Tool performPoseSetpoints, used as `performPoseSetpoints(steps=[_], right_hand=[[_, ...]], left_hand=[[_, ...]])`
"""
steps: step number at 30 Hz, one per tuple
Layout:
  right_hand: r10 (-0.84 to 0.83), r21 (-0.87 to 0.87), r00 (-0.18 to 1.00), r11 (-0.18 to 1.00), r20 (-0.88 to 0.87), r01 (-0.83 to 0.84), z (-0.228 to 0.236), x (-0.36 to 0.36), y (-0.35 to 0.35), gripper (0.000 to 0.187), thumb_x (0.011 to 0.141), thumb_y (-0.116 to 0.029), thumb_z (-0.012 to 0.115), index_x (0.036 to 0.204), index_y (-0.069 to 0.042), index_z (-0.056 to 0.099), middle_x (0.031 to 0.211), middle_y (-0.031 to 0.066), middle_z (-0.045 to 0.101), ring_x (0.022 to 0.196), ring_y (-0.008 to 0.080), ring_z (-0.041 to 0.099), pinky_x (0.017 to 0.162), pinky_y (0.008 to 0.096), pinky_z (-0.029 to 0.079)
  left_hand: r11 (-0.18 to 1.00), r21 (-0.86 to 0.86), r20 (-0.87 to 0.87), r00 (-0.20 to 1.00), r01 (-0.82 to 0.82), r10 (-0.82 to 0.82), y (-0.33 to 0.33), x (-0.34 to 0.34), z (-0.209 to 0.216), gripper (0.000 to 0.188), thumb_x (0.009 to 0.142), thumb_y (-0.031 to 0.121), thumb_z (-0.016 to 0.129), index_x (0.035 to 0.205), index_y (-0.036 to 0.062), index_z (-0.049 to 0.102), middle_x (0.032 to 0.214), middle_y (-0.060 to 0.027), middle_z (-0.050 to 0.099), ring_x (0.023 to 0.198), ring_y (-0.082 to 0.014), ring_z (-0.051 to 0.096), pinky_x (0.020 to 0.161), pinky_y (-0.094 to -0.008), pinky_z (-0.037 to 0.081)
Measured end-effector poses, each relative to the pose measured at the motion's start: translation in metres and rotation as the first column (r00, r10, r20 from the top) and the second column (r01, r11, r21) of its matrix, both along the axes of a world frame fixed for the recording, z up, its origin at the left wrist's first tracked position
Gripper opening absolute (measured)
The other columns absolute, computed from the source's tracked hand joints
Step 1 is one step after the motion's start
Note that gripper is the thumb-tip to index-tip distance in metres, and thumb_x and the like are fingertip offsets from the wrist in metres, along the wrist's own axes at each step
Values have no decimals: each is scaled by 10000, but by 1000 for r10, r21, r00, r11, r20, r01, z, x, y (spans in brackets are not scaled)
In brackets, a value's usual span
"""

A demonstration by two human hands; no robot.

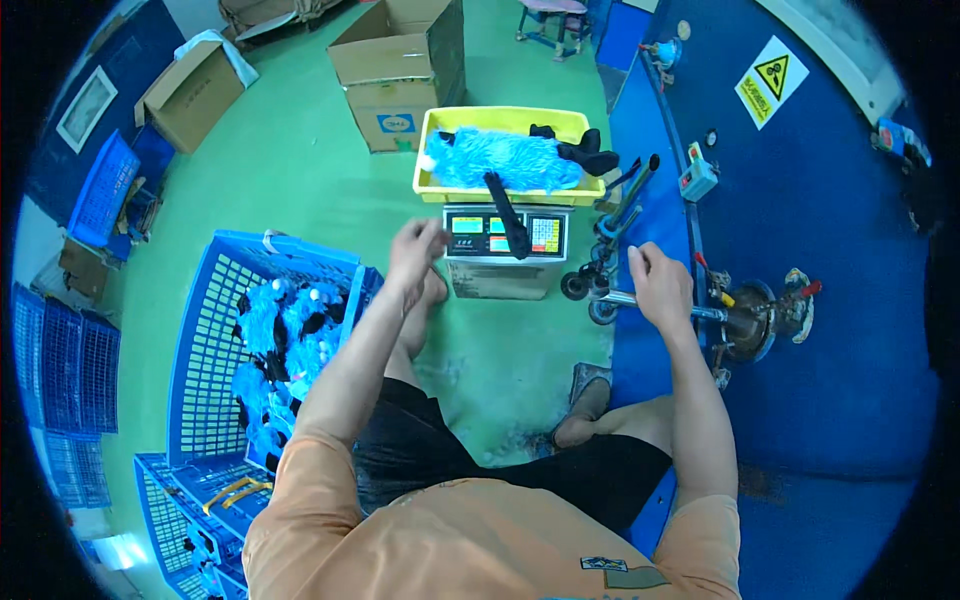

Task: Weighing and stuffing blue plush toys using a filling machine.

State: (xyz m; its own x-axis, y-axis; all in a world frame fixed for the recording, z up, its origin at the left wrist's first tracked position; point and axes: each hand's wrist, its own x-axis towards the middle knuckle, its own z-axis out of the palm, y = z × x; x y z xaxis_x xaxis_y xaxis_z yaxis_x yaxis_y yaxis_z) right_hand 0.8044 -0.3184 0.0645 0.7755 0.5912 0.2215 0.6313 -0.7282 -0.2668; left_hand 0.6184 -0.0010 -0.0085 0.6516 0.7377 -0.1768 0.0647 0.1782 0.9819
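Note:
My left hand (413,258) is apart from the scale (500,270), just beyond its left edge. Its fingers are loosely bent, with nothing seen in them. My right hand (661,285) is closed, over a metal pipe (708,314) that juts from the blue machine; whether it grips the pipe or something small is hidden. A yellow tray (428,190) rests on top of the scale. In it lies a fluffy blue plush piece (505,160) with black limbs, one of which (508,218) hangs over the front rim, across the scale's display.
A blue basket (205,340) of blue and black plush pieces (290,330) stands by my left arm, with another basket (160,510) below it. Valves (755,318) and rods with black wheels (600,270) project from the blue machine (830,250). Cardboard boxes (390,60) stand ahead.

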Motion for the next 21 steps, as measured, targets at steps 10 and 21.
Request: performPoseSetpoints(steps=[10, 21], right_hand=[[-52, 47, 998, 997, -30, 54, 5, -4, 2, 290, 978, -327, 556, 855, -71, 615, 689, 109, 652, 630, 377, 607, 601, 483, 452], [-33, 82, 999, 996, 14, 32, -3, 0, -3, 309, 970, -363, 552, 865, -85, 639, 716, 135, 684, 652, 415, 629, 607, 509, 470]], left_hand=[[862, 418, -381, 917, 287, -120, 18, 79, 28, 380, 962, 328, 612, 862, -30, 693, 701, -114, 628, 683, -159, 606, 654, -303, 503], [952, 271, -141, 984, 143, -108, -19, 105, 40, 277, 952, 266, 591, 908, 5, 673, 772, -86, 630, 709, -191, 628, 699, -314, 501]])
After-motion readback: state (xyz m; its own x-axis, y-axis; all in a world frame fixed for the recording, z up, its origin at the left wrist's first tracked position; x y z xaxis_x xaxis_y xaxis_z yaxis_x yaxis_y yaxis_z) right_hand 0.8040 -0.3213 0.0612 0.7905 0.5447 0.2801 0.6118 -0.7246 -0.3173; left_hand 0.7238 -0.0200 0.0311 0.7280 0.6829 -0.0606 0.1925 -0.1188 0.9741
